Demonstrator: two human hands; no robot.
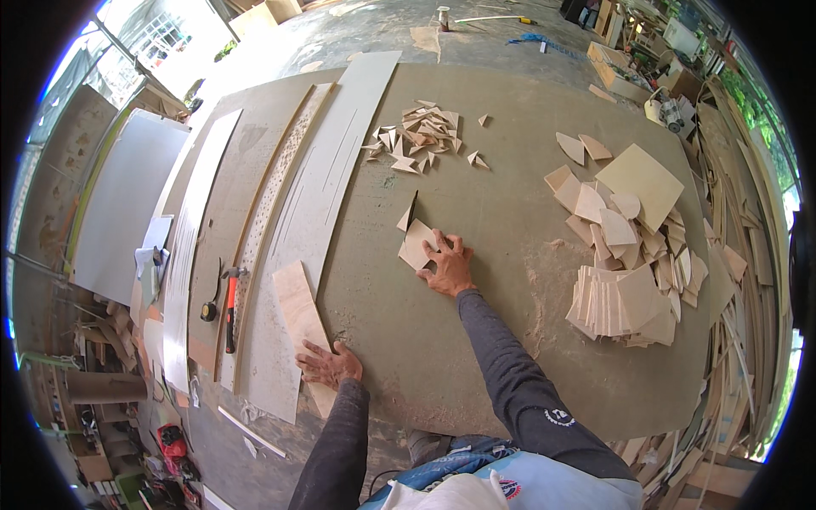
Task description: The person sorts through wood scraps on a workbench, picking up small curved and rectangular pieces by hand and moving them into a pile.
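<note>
My right hand [448,266] lies flat with fingers spread on a few small pale plywood offcuts [416,244] near the middle of the big grey worktable [476,357]. One thin offcut [409,214] stands tilted just beyond them. My left hand [330,365] rests palm down, fingers apart, on the near end of a narrow plywood strip [297,314] at the table's near left. Neither hand grips anything.
A pile of small triangular offcuts [421,136] lies farther back. Stacked and loose plywood pieces [629,255] fill the right side. Long white curved boards [323,187] and a perforated strip run along the left. A red-handled hammer [230,310] and a tape measure [209,311] lie near them.
</note>
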